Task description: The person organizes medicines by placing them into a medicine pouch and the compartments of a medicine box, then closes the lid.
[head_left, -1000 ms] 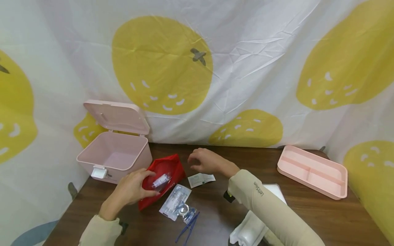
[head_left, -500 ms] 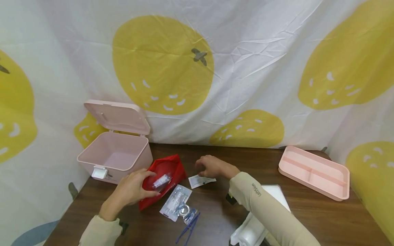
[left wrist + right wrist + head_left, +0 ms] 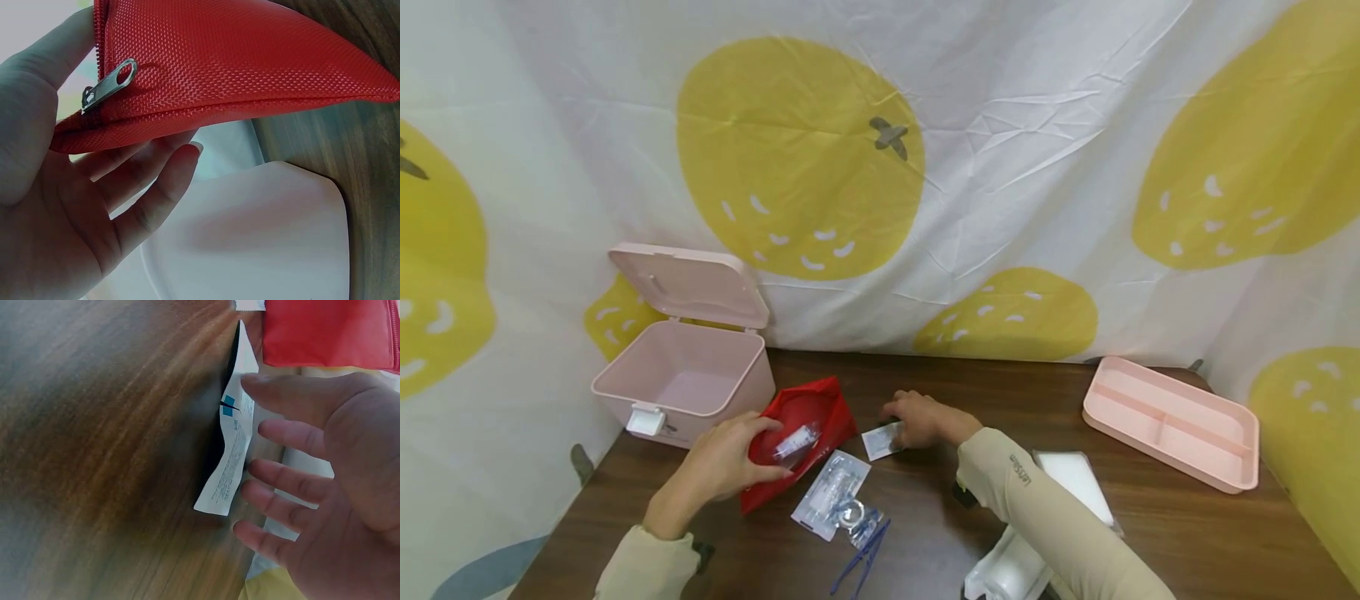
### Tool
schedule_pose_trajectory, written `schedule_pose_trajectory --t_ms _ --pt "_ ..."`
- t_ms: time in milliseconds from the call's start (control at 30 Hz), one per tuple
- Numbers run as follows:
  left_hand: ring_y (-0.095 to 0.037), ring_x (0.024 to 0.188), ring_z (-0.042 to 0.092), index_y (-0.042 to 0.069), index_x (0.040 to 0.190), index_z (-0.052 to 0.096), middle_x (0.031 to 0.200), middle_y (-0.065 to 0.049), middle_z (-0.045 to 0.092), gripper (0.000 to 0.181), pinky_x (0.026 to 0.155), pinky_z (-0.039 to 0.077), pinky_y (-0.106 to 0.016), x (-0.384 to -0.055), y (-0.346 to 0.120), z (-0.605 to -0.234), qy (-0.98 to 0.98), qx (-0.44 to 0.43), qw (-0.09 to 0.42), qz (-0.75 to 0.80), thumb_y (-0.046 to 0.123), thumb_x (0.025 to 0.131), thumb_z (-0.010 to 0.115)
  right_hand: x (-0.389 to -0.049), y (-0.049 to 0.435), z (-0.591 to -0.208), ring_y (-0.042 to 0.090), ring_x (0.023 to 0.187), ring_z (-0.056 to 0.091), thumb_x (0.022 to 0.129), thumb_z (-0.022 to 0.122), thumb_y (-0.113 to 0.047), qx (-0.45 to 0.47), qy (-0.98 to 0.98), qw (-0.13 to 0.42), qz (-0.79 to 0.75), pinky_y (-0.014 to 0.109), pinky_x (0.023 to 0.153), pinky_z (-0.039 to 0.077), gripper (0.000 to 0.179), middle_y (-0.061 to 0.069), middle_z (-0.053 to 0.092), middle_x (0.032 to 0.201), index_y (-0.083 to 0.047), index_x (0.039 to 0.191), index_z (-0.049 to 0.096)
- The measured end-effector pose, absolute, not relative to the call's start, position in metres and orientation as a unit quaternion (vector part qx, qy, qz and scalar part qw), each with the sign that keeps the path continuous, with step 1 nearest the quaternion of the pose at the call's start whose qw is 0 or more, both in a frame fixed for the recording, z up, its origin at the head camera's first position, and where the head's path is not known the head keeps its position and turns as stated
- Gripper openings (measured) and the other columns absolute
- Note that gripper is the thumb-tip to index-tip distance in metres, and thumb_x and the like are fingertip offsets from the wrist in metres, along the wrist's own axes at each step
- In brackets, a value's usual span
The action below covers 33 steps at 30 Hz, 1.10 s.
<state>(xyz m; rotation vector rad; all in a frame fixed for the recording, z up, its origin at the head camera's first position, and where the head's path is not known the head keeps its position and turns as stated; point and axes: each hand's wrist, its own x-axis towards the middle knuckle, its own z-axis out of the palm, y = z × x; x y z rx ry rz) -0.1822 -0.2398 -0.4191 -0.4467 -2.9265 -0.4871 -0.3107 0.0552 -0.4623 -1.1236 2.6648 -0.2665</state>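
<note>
My left hand holds a red zippered pouch by its edge, thumb on one side and fingers on the other. The pouch gapes, and a clear-wrapped item with a white label shows in it. My right hand is low over the table at a small white paper packet, covering its right half in the head view. In the right wrist view the thumb tip overlaps the packet's edge while the other fingers are loosely bent beside it. Whether the thumb touches the packet is hard to tell.
A pink box with raised lid stands behind the pouch. Nearer me lie a sealed clear packet, a wrapped roll and blue tweezers. Right are a white pad, a wrapped white roll and a pink divided tray.
My right hand has moved right and down onto the white paper packet, which it now partly covers. My left hand and the pouch have stayed in place.
</note>
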Motion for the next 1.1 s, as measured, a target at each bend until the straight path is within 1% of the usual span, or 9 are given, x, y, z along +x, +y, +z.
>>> schedule_pose_trajectory --t_ms 100,233,333,400,567,700,800,967,1100 --pt "-0.031 0.1 0.065 0.007 0.116 0.069 0.113 -0.012 0.067 0.061 0.086 0.054 -0.05 -0.183 -0.24 -0.419 -0.972 -0.154 0.075 -0.16 0.04 0.068 0.089 -0.309 0.054 -0.463 0.031 0.106 0.056 0.076 0.083 -0.021 -0.376 0.915 0.113 -0.09 0.048 0.086 0.048 0.043 0.009 0.057 0.109 -0.012 0.116 0.069" --pt "-0.029 0.097 0.065 0.007 0.115 0.069 0.11 -0.01 0.068 0.061 0.084 0.055 -0.048 -0.183 -0.24 -0.42 -0.971 -0.161 0.079 -0.156 0.04 0.068 0.089 -0.308 0.053 -0.462 0.03 0.101 0.055 0.073 0.086 -0.021 -0.366 0.919 0.117 -0.092 0.047 0.084 0.047 0.039 0.007 0.055 0.104 -0.012 0.107 0.069" --pt "-0.028 0.096 0.065 0.007 0.115 0.069 0.109 -0.009 0.068 0.061 0.084 0.055 -0.047 -0.183 -0.24 -0.42 -0.972 -0.159 0.077 -0.157 0.04 0.068 0.089 -0.307 0.053 -0.461 0.028 0.1 0.053 0.073 0.087 -0.024 -0.353 0.922 0.128 -0.093 0.047 0.084 0.045 0.035 0.005 0.053 0.102 -0.013 0.1 0.067" --pt "-0.028 0.096 0.065 0.007 0.115 0.069 0.109 -0.009 0.068 0.061 0.084 0.055 -0.047 -0.183 -0.24 -0.42 -0.972 -0.159 0.075 -0.156 0.04 0.068 0.089 -0.307 0.053 -0.462 0.026 0.098 0.052 0.071 0.088 -0.024 -0.347 0.923 0.131 -0.101 0.048 0.083 0.044 0.037 0.004 0.053 0.1 -0.013 0.096 0.063" --pt "-0.028 0.096 0.065 0.007 0.115 0.069 0.109 -0.01 0.067 0.061 0.084 0.055 -0.048 -0.183 -0.24 -0.42 -0.972 -0.157 0.073 -0.156 0.04 0.068 0.089 -0.307 0.055 -0.465 0.02 0.085 0.054 0.07 0.088 -0.016 -0.341 0.918 0.143 -0.143 0.041 0.078 0.046 0.045 0.001 0.057 0.092 -0.013 0.099 0.054" --pt "-0.029 0.096 0.065 0.006 0.115 0.069 0.109 -0.01 0.067 0.061 0.083 0.055 -0.049 -0.182 -0.239 -0.419 -0.973 -0.156 0.073 -0.156 0.04 0.068 0.089 -0.307 0.058 -0.467 0.018 0.079 0.056 0.07 0.086 -0.007 -0.344 0.91 0.142 -0.183 0.035 0.072 0.049 0.047 0.003 0.062 0.089 -0.012 0.104 0.053" --pt "-0.029 0.096 0.065 0.006 0.115 0.069 0.11 -0.01 0.067 0.061 0.083 0.055 -0.049 -0.182 -0.239 -0.419 -0.973 -0.155 0.073 -0.155 0.04 0.068 0.089 -0.309 0.06 -0.467 0.018 0.081 0.058 0.072 0.083 -0.005 -0.358 0.908 0.13 -0.177 0.035 0.075 0.05 0.042 0.005 0.065 0.091 -0.009 0.105 0.058" --pt "-0.029 0.097 0.065 0.007 0.115 0.069 0.11 -0.01 0.068 0.061 0.084 0.055 -0.049 -0.182 -0.239 -0.42 -0.973 -0.156 0.076 -0.154 0.041 0.068 0.089 -0.31 0.065 -0.462 0.016 0.075 0.056 0.075 0.075 -0.001 -0.394 0.901 0.11 -0.147 0.032 0.071 0.05 0.023 0.002 0.065 0.084 -0.006 0.095 0.066" --pt "-0.029 0.097 0.065 0.007 0.115 0.069 0.111 -0.01 0.068 0.061 0.084 0.055 -0.048 -0.182 -0.239 -0.419 -0.972 -0.157 0.078 -0.155 0.04 0.068 0.089 -0.309 0.068 -0.458 0.016 0.074 0.056 0.078 0.069 0.002 -0.401 0.897 0.107 -0.15 0.032 0.071 0.05 0.019 0.003 0.066 0.084 -0.005 0.095 0.067"
